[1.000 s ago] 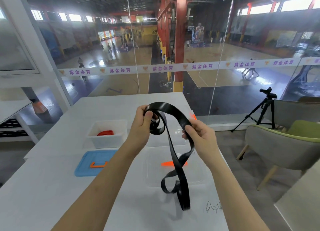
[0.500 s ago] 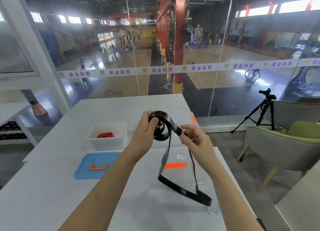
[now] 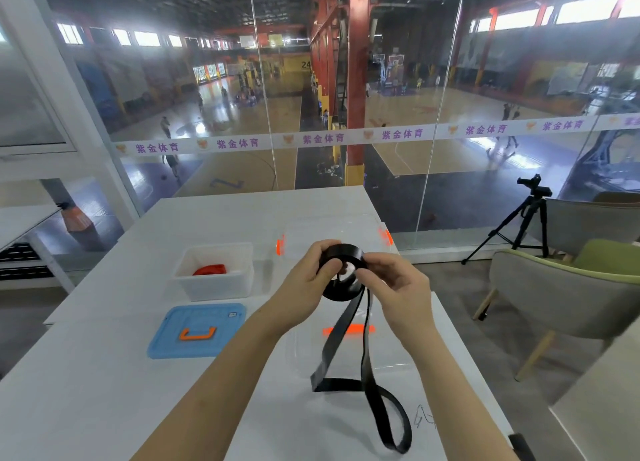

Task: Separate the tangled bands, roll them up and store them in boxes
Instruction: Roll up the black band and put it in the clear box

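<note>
A black band [image 3: 341, 348] is partly wound into a coil held above the table between both hands. My left hand [image 3: 308, 280] grips the coil from the left, thumb over its top. My right hand [image 3: 398, 287] pinches the coil's right side. The loose tail hangs down and loops on the white table [image 3: 104, 391]. A white box [image 3: 216, 284] at the left holds a rolled red band [image 3: 209, 269]. Its blue lid [image 3: 197, 329] with an orange handle lies in front of it.
A clear lid with an orange handle [image 3: 348, 329] lies under the hanging tail. A clear box with orange clips [image 3: 280, 244] stands behind my hands. Glass wall beyond the table's far edge. A tripod [image 3: 523, 225] and green chair [image 3: 568, 298] stand at the right.
The coil has grown tighter and larger as more band was wound on. The hanging tail has become shorter and its loop now lies on the table nearer me.
</note>
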Motion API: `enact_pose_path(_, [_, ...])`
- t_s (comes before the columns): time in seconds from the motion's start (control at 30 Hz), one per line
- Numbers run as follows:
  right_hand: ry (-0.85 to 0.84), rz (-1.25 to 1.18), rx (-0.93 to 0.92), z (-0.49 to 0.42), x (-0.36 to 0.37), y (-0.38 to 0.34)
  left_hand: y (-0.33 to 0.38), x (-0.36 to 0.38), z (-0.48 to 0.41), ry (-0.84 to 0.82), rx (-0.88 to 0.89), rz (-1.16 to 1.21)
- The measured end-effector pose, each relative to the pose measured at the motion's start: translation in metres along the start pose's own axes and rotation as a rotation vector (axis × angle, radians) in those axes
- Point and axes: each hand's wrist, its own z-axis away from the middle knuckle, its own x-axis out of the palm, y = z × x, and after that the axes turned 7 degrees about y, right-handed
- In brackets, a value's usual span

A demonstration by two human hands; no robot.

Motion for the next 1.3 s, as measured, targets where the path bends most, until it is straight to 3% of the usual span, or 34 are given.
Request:
enact_pose_path(0.1, [-0.009, 0.013, 0.013, 0.001, -0.001, -0.002, 0.0, -0.004, 0.003, -0.054, -0.04, -0.009])
enact_pose_path(0.57, [0.007, -0.14, 0.104, 0.02, 0.009, 0.006, 0.003, 0.003, 0.016, 0.044, -0.105, 0.117])
enact_pose_path(0.67, [0.03, -0.099, 0.1, 0.015, 0.004, 0.005, -0.001, -0.002, 0.015, -0.003, -0.121, 0.09])
enact_pose_path(0.9, [-0.158, 0.111, 0.078, 0.001, -0.011, -0.011, 0.002, -0.02, 0.013, -0.156, -0.04, -0.087])
enact_pose_path(1.03, [-0.192, 0.125, 0.098, 0.001, -0.01, -0.013, 0.006, -0.02, 0.011, -0.124, -0.027, -0.093])
enact_pose_path(1.3, [-0.249, 0.125, 0.17, 0.006, -0.012, -0.004, 0.005, -0.028, 0.013, -0.237, -0.052, -0.095])
